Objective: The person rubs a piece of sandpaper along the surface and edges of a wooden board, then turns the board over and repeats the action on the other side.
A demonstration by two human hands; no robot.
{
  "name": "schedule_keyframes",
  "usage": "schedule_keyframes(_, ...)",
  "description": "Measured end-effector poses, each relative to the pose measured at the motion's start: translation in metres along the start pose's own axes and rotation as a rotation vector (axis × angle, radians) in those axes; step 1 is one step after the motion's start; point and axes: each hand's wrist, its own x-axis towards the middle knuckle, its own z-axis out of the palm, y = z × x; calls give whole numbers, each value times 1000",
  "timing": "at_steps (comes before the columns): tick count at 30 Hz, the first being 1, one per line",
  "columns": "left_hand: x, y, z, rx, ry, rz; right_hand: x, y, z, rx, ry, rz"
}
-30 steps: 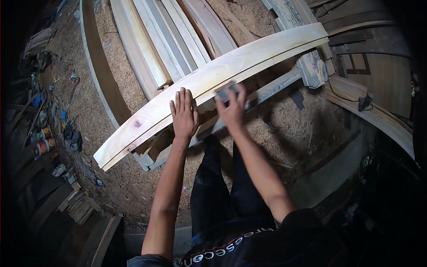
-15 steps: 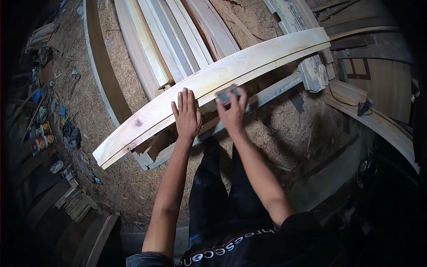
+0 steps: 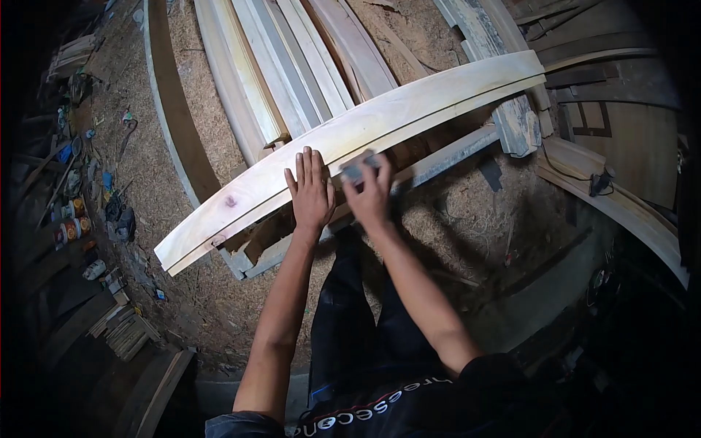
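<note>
A long, pale wooden board [image 3: 423, 98] with a curved outline and a stepped near edge lies slantwise across a wooden support. My left hand [image 3: 313, 197] rests flat on its near edge, fingers stretched out and slightly apart. Just to the right, my right hand [image 3: 372, 197] grips a small grey sanding block [image 3: 361, 168] against the stepped edge. Motion blurs the block and fingers a little. A dark knot [image 3: 231, 201] marks the board's left part.
Several long planks [image 3: 292, 66] lie behind the board. A rough beam [image 3: 517, 120] supports its right end, and a rail [image 3: 453, 157] runs beneath. Shavings cover the ground [image 3: 197, 306]. Scraps and tins [image 3: 71, 231] lie at left; curved boards [image 3: 621, 204] stand at right.
My right hand has slid left and slightly down along the board's edge with the sanding block, closer to my left hand. My left hand stays on the board.
</note>
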Motion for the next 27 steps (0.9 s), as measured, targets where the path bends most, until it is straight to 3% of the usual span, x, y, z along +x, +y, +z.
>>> schedule_keyframes(4,-4,-8,-1,-34,4,-14,4,8,-5,-83,-23,-44)
schedule_keyframes(8,-12,-19,-7,-15,-9,-33,38,28,-24,-127,87,26)
schedule_keyframes(12,-13,-17,-5,12,-6,-34,14,14,-4,-56,122,-3)
schedule_keyframes(17,-12,-13,-7,4,0,-62,5,1,0,-126,-37,-76)
schedule_keyframes(20,-12,-14,-8,11,-17,-62,37,31,-19,-81,88,-8)
schedule_keyframes(23,-11,-18,-7,8,-13,-45,30,23,-11,-112,124,-21)
schedule_keyframes(25,-13,-19,-4,9,6,-28,11,3,4,-31,85,61)
schedule_keyframes(27,-12,-19,-4,4,-4,-31,-12,-16,23,-33,6,-5)
